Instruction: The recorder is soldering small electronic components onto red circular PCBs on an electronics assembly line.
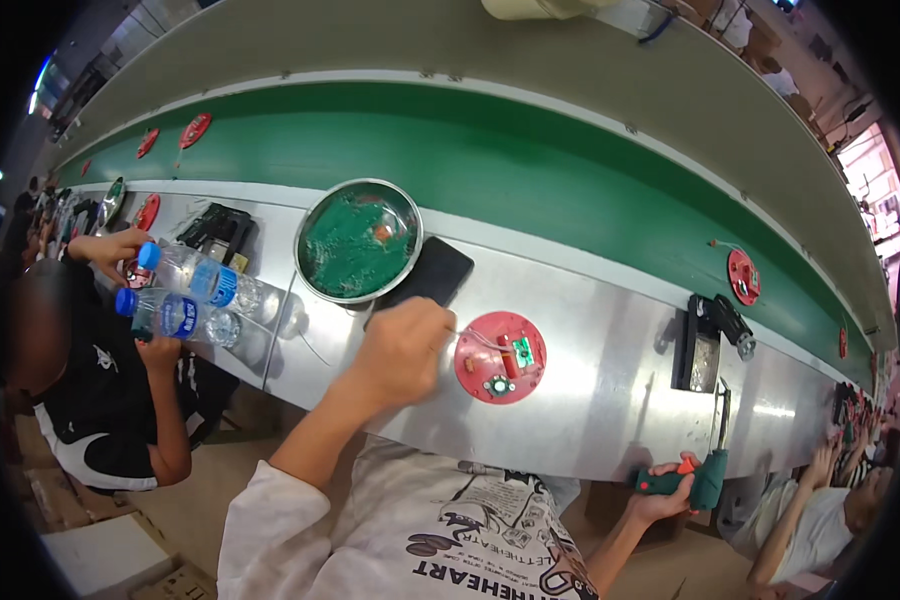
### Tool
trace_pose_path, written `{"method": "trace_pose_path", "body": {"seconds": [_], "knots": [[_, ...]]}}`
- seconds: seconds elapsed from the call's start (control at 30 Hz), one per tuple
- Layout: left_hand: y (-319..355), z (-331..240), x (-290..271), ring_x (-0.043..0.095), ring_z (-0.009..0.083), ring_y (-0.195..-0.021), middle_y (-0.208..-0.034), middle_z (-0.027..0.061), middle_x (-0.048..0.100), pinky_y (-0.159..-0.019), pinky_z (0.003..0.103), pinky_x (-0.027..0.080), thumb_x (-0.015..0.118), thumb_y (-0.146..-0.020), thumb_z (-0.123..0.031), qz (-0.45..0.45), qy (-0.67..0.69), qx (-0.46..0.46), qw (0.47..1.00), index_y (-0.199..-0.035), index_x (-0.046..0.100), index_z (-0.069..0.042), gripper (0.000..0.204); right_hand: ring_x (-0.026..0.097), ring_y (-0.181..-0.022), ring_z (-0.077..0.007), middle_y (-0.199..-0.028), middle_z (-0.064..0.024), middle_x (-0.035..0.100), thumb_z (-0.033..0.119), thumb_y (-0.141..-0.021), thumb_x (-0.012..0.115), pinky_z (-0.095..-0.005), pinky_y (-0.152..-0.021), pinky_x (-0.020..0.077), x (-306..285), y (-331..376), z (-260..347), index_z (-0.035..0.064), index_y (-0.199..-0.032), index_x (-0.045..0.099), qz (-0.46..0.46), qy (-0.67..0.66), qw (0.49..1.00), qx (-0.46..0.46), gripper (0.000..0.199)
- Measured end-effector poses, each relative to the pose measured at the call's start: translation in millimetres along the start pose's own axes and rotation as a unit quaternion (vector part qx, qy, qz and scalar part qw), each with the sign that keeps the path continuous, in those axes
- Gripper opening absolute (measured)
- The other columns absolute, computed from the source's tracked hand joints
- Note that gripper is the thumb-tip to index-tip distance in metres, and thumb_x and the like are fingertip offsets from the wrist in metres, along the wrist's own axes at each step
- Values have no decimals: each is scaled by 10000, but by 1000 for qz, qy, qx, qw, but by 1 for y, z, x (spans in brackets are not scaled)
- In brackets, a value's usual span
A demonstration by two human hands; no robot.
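A round red disc [482, 385] lies on the metal bench in front of me, with a small green circuit board [522, 352], a red cylindrical part and thin wires on it. Just left of the disc, my left hand [402, 348] is closed in a pinch on the ends of its wires. Off to the right, at the front edge of the bench, my right hand [668, 490] grips a green pistol-shaped soldering gun [710, 480] with a red trigger. Its thin dark tip points up, away from the disc.
A metal bowl [417, 262] and a dark phone-like slab [448, 268] stand behind my left hand. A black soldering stand [682, 350] sits right. Red discs [742, 276] ride the green conveyor belt [570, 190]. Two water bottles [185, 316] and a co-worker [100, 400] are left.
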State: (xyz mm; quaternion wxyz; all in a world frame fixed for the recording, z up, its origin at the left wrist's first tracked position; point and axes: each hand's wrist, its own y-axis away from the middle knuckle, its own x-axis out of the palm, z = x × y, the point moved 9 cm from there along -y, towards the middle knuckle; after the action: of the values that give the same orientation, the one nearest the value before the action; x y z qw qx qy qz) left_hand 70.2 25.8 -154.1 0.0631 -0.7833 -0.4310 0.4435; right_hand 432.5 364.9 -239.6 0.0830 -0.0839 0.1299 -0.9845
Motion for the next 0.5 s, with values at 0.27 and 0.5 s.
{"method": "trace_pose_path", "body": {"seconds": [0.27,0.5], "knots": [[31,-50,68,645,250,-651,-799,102,655,-554,353,522,768,-756,25,-96,29,45,994,-859,681,4,137,588,-534,-138,-941,-106,613,396,-987,621,-290,-451,454,74,46,6,-40,-1177,557,257,-39,962,78,480],[36,-37,85,613,246,-577,-741,89,642,-508,356,493,760,-751,18,-128,-64,21,990,-850,679,-1,130,623,-602,-137,-978,-99,690,190,-908,737,-278,-563,485,114,74,0,-68,-1122,674,467,118,875,52,340]]}}
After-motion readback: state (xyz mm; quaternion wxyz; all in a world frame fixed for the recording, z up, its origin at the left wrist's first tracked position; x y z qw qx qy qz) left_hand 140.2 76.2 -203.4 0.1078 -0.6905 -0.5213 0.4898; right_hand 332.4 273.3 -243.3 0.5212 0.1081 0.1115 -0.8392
